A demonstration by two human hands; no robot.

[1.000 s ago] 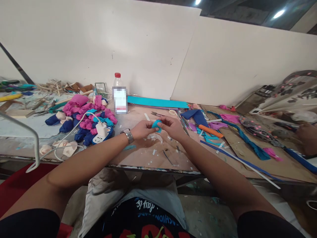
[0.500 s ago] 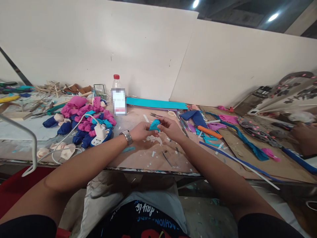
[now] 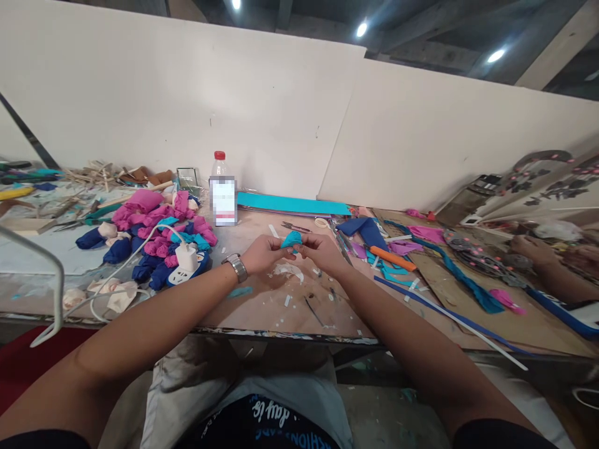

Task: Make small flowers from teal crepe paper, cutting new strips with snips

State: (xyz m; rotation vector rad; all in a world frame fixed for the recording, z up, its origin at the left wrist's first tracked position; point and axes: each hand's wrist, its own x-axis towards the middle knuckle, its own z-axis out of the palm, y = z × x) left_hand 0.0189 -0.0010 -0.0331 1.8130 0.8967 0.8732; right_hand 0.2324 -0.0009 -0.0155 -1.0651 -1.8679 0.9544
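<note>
A small piece of bright blue crepe paper, bunched up, is pinched between both hands above the middle of the table. My left hand, with a metal watch at its wrist, closes its thumb and fingers on the paper's left side. My right hand grips the right side, fingertips almost meeting the left ones. The fingers hide the paper's lower part. Just behind the hands lie scissors and a roll of tape.
To the left, pink, navy and blue paper bundles surround a power strip with a white cable. A red-capped bottle stands behind. An orange-handled tool and paper strips lie right. Another person's hand is at far right.
My hands have drawn closer together around the blue paper, and less of it shows between them. The camera view has tilted up slightly.
</note>
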